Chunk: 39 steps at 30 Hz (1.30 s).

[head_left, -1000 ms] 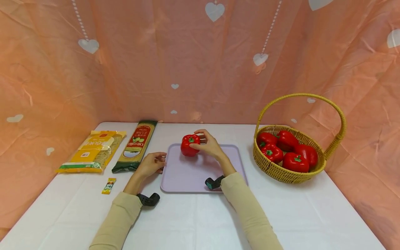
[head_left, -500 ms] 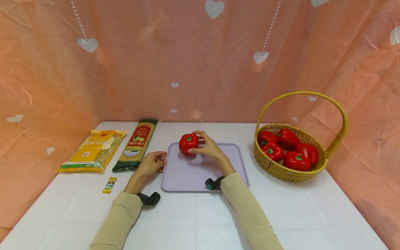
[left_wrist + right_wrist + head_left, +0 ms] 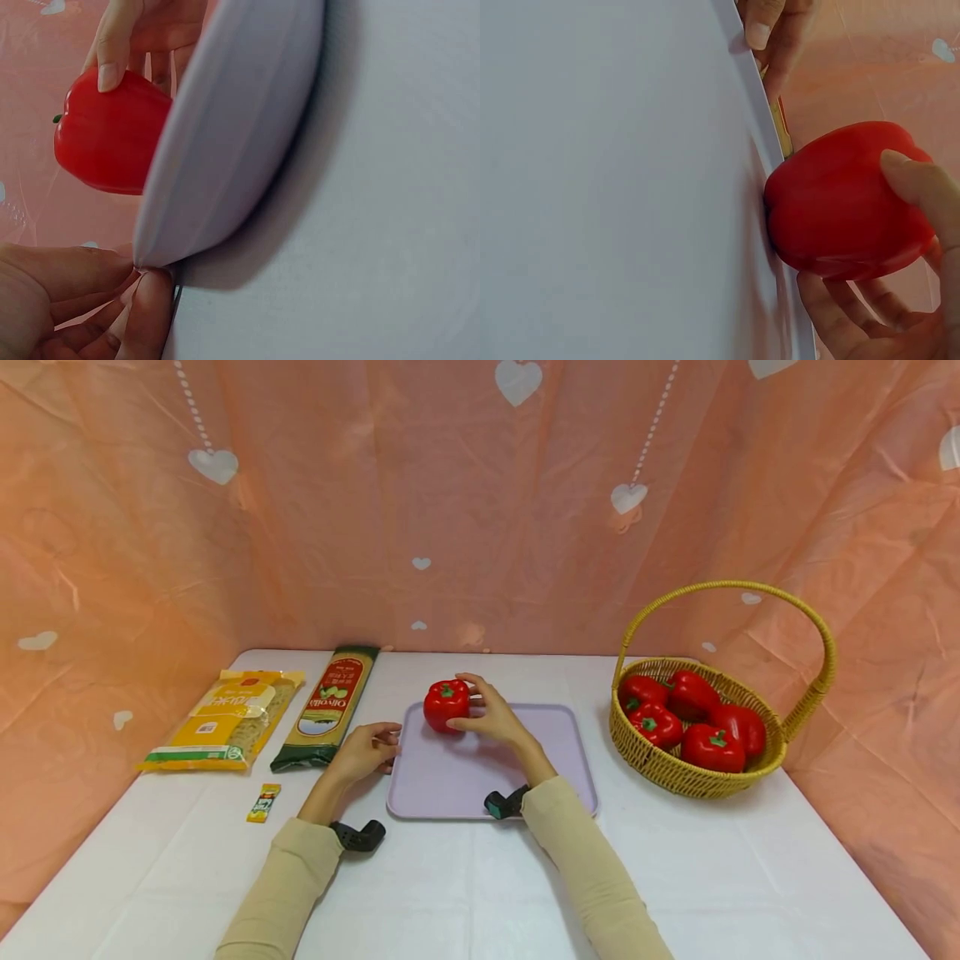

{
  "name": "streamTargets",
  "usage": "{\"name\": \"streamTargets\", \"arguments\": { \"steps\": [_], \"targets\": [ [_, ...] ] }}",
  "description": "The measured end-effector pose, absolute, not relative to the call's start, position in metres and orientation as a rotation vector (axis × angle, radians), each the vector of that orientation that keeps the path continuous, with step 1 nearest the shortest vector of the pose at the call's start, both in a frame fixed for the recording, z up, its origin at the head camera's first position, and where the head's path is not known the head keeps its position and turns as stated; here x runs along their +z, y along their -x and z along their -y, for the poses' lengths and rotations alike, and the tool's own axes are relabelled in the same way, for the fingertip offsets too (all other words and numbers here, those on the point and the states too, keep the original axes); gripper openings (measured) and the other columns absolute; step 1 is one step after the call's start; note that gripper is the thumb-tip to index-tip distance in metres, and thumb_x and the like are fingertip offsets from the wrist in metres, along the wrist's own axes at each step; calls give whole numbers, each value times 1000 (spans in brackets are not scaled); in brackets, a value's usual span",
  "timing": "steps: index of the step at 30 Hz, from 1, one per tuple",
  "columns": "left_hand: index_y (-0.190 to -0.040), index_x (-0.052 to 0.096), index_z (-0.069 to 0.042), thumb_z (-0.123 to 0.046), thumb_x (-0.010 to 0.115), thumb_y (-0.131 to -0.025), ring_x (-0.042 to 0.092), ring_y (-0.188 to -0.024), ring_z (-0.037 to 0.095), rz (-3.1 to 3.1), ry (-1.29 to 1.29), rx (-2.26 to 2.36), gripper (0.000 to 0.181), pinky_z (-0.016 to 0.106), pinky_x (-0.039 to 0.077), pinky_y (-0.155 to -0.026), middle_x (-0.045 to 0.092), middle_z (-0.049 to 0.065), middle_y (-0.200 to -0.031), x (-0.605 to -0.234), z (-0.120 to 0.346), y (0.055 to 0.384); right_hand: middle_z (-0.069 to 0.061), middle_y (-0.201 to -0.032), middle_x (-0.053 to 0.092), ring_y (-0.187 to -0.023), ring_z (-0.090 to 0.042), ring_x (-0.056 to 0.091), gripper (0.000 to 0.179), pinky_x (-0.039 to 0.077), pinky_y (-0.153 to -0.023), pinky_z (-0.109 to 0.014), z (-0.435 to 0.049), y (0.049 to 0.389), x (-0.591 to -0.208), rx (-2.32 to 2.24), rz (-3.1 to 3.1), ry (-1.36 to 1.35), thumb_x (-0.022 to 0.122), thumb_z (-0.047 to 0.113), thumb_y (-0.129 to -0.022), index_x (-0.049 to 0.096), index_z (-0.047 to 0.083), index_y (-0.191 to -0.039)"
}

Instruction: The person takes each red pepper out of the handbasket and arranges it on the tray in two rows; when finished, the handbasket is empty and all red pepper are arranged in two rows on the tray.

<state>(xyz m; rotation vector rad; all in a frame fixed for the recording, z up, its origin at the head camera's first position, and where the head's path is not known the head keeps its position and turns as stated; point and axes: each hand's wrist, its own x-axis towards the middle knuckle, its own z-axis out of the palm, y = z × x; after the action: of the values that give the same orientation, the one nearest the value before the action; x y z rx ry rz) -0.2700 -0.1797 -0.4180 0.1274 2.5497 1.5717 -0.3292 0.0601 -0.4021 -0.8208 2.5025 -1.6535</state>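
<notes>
Head view: one tray (image 3: pixel 450 789); three packages (image 3: pixel 328 714) toward left edge of table (image 3: pixel 465 885).
Right hand (image 3: pixel 491 718): fingers grasping one red pepper (image 3: pixel 446 706) near tray's far-left corner.
Left hand (image 3: pixel 364 752): pinching tray's left edge.
Basket (image 3: pixel 652 768): five peppers (image 3: pixel 711 750).

Apparently six peppers (image 3: pixel 444 710), three packets (image 3: pixel 332 706), one basket (image 3: pixel 663 774), one tray (image 3: pixel 457 785).

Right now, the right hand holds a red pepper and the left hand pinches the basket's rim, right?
Not quite: the left hand pinches the rim of the tray, not the basket, as the left wrist view shows. The right hand does hold a red pepper.
</notes>
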Motion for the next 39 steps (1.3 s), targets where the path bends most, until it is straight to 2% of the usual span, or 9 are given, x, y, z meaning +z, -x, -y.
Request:
{"name": "streamTargets", "arguments": {
  "steps": [6, 15, 35, 39],
  "targets": [
    [-130, 47, 8, 3, 56, -89, 58, -71, 15, -2549, -106, 1573, 43, 28, 56, -60, 55, 20, -102, -419, 179, 271, -23, -130, 43, -116, -37, 48, 74, 46, -97, -43, -53, 322, -394, -1650, -2486, 804, 74, 6, -77, 33, 4, -140],
    [-129, 47, 7, 2, 57, -88, 57, -69, 16, -2542, -106, 1583, 43, 28, 56, -59, 55, 19, -101, -420, 180, 272, -19, -131, 46, -115, -34, 51, 73, 45, -98, -41, -42, 328, -403, -1681, -2489, 695, 75, 11, -77, 34, 7, -138],
    [-130, 47, 6, 2, 58, -88, 58, -69, 15, -2524, -80, 1582, 44, 27, 56, -60, 54, 19, -102, -419, 179, 272, -20, -128, 49, -113, -33, 52, 71, 43, -99, -41, -29, 329, -404, -1699, -2541, 682, 76, 10, -77, 37, 7, -137],
    [-130, 46, 8, 2, 57, -88, 58, -69, 15, -2529, -102, 1586, 43, 27, 56, -59, 54, 20, -101, -420, 179, 272, -19, -128, 49, -113, -33, 52, 71, 42, -100, -42, -28, 329, -404, -1694, -2541, 676, 75, 11, -77, 37, 7, -137]
  ]
}}
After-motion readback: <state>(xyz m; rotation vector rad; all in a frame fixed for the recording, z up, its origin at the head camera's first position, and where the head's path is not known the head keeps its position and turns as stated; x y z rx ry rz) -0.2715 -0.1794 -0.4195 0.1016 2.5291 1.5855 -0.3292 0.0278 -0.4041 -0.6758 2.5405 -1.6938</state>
